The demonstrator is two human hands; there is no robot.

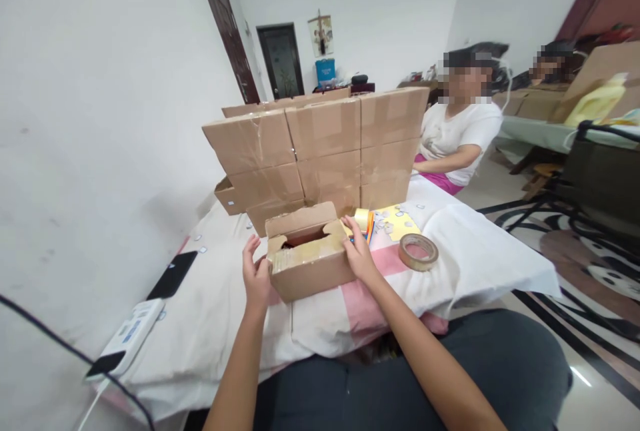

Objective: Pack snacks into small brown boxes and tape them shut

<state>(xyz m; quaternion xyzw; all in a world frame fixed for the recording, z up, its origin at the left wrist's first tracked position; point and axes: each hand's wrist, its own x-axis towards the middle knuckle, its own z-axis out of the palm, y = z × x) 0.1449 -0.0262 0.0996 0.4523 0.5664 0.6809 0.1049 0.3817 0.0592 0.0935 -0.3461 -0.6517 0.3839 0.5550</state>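
A small cardboard box [315, 278] sits on the cloth-covered table in front of me, its back flap raised and its top partly open. Inside, something dark and reddish shows, too shaded to name. My left hand [256, 274] grips the left side of the box, fingers upright along its end. On the opposite end, my right hand [357, 248] holds the right side, with fingers over the top corner. A roll of tape [419, 252] lies flat on the table to the right of my right hand. Colourful items [369, 224] are partly hidden behind that hand.
A wall of stacked cardboard boxes [325, 151] stands just behind the small box. Yellow patterned sheets [397, 222] lie by the tape. A white power strip [131, 331] and a black phone-like slab [173, 274] rest at left. A person in a white shirt [463, 128] sits at right.
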